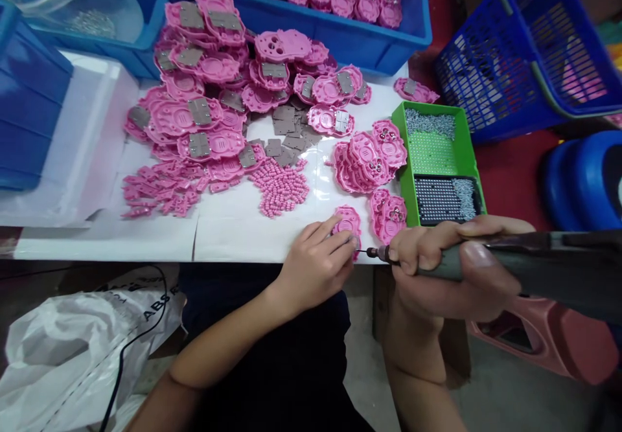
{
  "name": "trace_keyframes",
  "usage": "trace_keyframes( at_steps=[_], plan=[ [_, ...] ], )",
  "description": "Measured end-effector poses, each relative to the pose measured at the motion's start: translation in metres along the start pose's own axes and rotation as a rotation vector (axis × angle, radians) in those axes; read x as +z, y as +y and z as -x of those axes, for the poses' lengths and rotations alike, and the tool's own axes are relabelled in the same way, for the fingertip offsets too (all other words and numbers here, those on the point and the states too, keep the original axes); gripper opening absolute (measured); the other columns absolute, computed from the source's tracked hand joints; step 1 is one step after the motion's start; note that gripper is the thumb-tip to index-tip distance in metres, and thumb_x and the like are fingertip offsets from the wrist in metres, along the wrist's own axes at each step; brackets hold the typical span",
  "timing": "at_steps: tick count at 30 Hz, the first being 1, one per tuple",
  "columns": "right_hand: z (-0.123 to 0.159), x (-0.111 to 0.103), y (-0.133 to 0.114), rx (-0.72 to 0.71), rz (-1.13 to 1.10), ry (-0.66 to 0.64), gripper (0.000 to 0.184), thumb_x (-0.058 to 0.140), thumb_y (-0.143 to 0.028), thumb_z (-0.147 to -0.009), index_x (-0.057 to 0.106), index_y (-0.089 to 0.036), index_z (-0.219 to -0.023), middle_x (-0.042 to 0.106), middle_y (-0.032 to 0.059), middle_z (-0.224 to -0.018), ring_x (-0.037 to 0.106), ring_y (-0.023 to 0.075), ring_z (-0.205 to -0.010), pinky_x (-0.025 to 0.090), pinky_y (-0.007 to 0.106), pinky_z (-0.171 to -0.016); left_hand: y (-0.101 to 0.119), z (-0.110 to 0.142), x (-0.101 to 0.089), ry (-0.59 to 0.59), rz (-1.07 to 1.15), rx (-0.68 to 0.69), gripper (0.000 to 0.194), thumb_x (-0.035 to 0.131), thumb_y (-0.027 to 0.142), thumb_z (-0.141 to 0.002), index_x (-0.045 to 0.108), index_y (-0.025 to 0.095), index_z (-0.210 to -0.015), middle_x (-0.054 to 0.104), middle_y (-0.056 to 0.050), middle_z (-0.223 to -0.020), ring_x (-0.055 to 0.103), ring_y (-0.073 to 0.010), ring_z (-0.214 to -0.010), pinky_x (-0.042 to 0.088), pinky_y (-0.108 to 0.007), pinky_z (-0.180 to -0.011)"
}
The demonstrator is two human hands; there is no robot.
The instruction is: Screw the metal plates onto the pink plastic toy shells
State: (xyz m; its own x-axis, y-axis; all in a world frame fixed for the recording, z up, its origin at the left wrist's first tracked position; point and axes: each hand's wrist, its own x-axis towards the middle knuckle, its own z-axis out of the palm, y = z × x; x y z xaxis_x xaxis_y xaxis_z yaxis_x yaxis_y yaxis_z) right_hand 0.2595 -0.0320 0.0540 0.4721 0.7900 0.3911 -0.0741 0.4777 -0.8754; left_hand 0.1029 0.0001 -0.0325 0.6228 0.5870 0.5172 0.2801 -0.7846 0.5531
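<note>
At the table's front edge my left hand (318,260) presses a pink plastic shell (348,219) down, its fingers closed over the near part. My right hand (451,263) is wrapped around a dark electric screwdriver (544,263), held nearly level. The screwdriver's thin bit points left and reaches the shell beside my left fingertips; whether it sits on a screw is too small to tell. Just right of this shell lie more pink shells (389,215), and a taller stack of them (364,160) stands behind.
A green tray (412,189) of small screws stands at the right. Pink shells with grey plates (199,111), loose plates (286,124), small pink pieces (279,186) and pink strips (160,189) cover the table's left. Blue bin (311,27) behind; blue basket (486,63) far right.
</note>
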Motion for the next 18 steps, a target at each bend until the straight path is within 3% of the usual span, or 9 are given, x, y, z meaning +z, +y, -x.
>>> trace_keyframes(
  at_steps=[12,18],
  plan=[
    [0.0022,0.0043,-0.0005,0.038,0.058,0.099,0.017,0.061,-0.017,-0.088,0.070,-0.025,-0.100,0.059,-0.0070,-0.058,0.045,0.0117,-0.040,0.049,0.029,-0.044,-0.0044,0.0010,-0.0036,-0.065,0.039,0.015,0.019,0.062,0.013,-0.104,0.073,0.017,-0.118,0.084,-0.008,-0.124,0.072,-0.0331,-0.137,0.054,-0.044,-0.102],
    [0.0028,0.0040,-0.0013,0.031,0.039,0.078,0.018,0.060,-0.016,-0.088,0.070,-0.024,-0.101,0.059,-0.0064,-0.059,0.045,0.0121,-0.040,0.048,0.028,-0.043,-0.0038,-0.0002,-0.0063,-0.095,0.055,0.004,0.020,0.058,0.012,-0.105,0.072,0.017,-0.118,0.083,-0.007,-0.128,0.069,-0.0330,-0.141,0.052,-0.043,-0.105]
  ],
)
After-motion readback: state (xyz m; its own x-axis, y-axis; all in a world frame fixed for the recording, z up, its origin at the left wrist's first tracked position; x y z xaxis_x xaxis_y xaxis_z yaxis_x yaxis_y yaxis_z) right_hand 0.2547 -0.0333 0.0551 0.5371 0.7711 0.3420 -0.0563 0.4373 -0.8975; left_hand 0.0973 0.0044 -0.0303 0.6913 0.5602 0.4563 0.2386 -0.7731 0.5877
